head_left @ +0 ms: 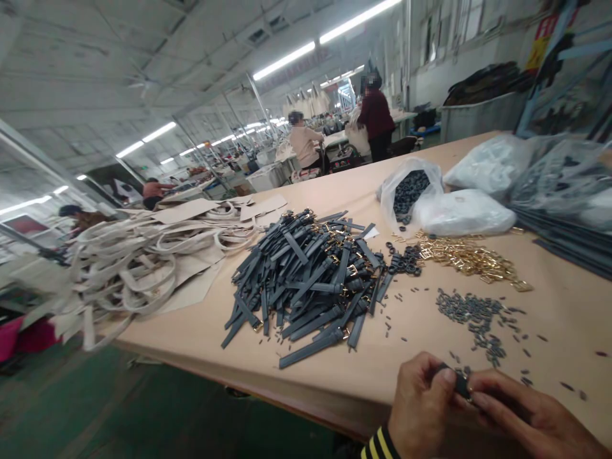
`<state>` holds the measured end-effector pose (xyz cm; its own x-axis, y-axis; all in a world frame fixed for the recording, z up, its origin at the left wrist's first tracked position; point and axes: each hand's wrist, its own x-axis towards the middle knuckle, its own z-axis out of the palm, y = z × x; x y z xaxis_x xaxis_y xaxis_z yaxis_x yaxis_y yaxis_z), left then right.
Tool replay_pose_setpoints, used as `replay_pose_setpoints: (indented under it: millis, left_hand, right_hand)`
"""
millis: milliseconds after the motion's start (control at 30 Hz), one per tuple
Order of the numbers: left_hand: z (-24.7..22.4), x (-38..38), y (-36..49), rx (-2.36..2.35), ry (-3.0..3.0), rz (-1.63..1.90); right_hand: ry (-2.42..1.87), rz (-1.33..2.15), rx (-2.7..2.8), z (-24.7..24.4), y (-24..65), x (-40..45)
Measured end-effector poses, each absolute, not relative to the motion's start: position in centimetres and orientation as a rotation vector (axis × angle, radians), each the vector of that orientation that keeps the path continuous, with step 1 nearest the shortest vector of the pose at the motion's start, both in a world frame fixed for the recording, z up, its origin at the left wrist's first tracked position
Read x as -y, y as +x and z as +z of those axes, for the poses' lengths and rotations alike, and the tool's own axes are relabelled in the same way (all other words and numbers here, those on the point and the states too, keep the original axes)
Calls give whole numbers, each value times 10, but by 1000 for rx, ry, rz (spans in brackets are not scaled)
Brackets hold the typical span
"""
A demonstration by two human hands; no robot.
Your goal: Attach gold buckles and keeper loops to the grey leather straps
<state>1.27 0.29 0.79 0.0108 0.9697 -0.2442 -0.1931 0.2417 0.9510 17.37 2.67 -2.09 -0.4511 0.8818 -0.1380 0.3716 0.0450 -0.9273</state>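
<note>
My left hand [421, 408] and my right hand [530, 408] pinch a short dark grey strap piece [458, 382] between their fingers, low at the near table edge. Just beyond them lies a scatter of small dark sleeves or keepers [478, 319] on the tan tabletop [559, 319]. Gold metal buckles [471, 258] form a loose spread farther on. To the left is a large heap of dark grey straps with gold buckles [301, 287]. Black rings [408, 194] fill a white plastic bag.
Cream canvas bags with looped handles [143, 268] are piled at the table's left end. White and grey plastic bags [488, 166] crowd the far right. Seated and standing co-workers [375, 118] work at other tables beyond, and a grey bin [478, 115] stands behind.
</note>
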Motion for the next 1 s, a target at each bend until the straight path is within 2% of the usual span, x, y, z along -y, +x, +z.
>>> replay_pose_setpoints:
  millis: [167,333,533,667,833,1000]
  left_hand:
    - [9,3,14,-1348,986,1194]
    - [8,2,15,-1263,913,1201]
    - [-2,-4,13,-1257,928,1194]
    - [-1,-1,14,-1363,1059,1206]
    - [-1,-1,16,-1438,1117,1175]
    - [-1,-1,15,-1466,1148,1157]
  right_hand:
    - [-1234,1433,1831,-4,164,-32]
    - [-1141,1518,1784,25,153,-29]
    - [-1184,1566,1673,26,151,-28]
    - [-1239,1483,1772,31,151,-26]
    - [-1332,1045,2047,34,149,-23]
    - [-1329,1044,2089,33,147,-20]
